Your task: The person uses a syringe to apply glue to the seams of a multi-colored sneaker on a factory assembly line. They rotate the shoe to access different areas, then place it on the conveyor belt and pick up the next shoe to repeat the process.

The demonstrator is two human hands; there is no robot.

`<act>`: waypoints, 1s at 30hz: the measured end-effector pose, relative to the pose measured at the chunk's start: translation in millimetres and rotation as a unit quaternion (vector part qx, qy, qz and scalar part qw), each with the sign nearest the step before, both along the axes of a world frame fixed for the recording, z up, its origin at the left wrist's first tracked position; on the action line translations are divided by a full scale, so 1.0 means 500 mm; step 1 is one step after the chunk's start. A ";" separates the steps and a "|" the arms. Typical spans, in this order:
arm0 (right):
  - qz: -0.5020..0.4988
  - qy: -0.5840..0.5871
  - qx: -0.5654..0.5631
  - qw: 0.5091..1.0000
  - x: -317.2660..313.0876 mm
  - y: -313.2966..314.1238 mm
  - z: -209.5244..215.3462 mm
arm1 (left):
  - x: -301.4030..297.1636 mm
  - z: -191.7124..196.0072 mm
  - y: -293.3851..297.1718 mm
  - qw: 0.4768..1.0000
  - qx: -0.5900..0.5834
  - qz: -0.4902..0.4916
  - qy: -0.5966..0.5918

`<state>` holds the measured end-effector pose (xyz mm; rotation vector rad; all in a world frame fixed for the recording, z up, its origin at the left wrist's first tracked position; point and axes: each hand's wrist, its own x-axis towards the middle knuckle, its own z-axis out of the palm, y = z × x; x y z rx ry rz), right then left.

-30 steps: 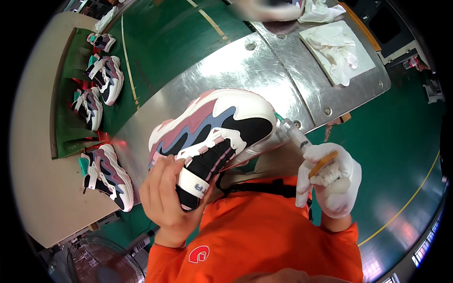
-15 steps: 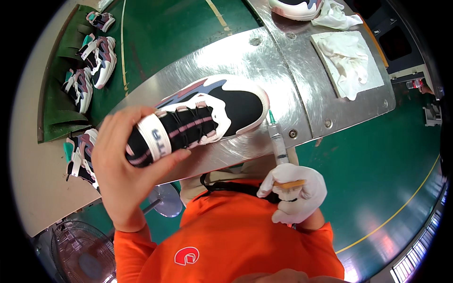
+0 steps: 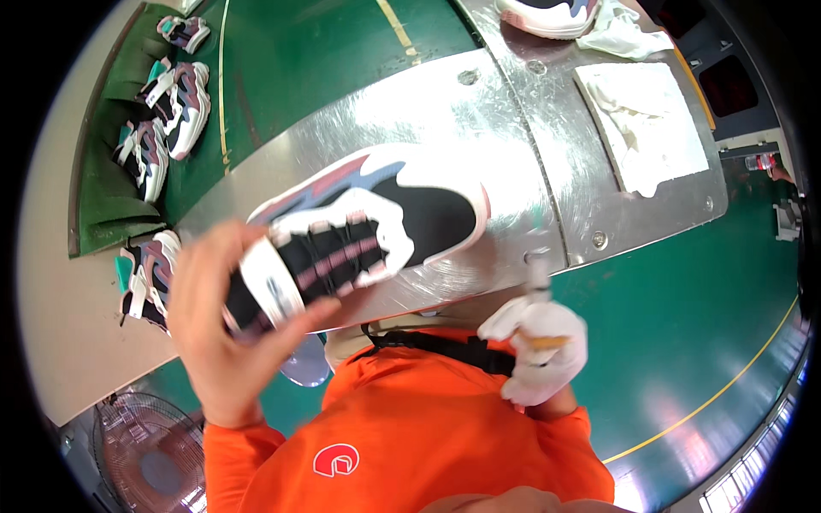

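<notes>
My bare left hand [image 3: 224, 329] grips a sneaker [image 3: 368, 227] by its heel and tongue, holding it over the metal worktable [image 3: 445, 111] with the toe pointing right. The sneaker is white, black, pink and blue with black laces. My right hand [image 3: 539, 346], in a white glove, is closed around a slim pen-like tool [image 3: 539, 286] whose tip points up toward the table edge, a little right of the shoe. An orange shirt fills the lower middle.
Several matching sneakers [image 3: 175, 103] lie on a green-topped bench at the left. A white cloth [image 3: 646, 124] lies on the metal plate at the right, another shoe [image 3: 547, 15] at the top edge. A fan [image 3: 145, 457] stands at lower left.
My left hand has swung the sneaker leftward and turned it flatter, toe to the right. The gloved right hand with the tool has dropped lower and closer to my chest.
</notes>
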<state>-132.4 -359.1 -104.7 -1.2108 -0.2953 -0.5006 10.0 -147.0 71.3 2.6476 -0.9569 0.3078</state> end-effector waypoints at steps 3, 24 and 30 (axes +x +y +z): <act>-0.114 0.080 0.010 0.990 0.021 -0.012 0.045 | -0.064 -0.024 0.035 0.997 0.042 -0.013 -0.061; -0.208 0.097 -0.088 0.969 0.123 0.009 0.122 | -0.022 0.036 0.011 0.994 0.091 -0.053 -0.010; -0.242 0.056 -0.090 0.964 0.132 -0.013 0.102 | 0.032 0.062 -0.015 0.991 0.113 -0.063 0.045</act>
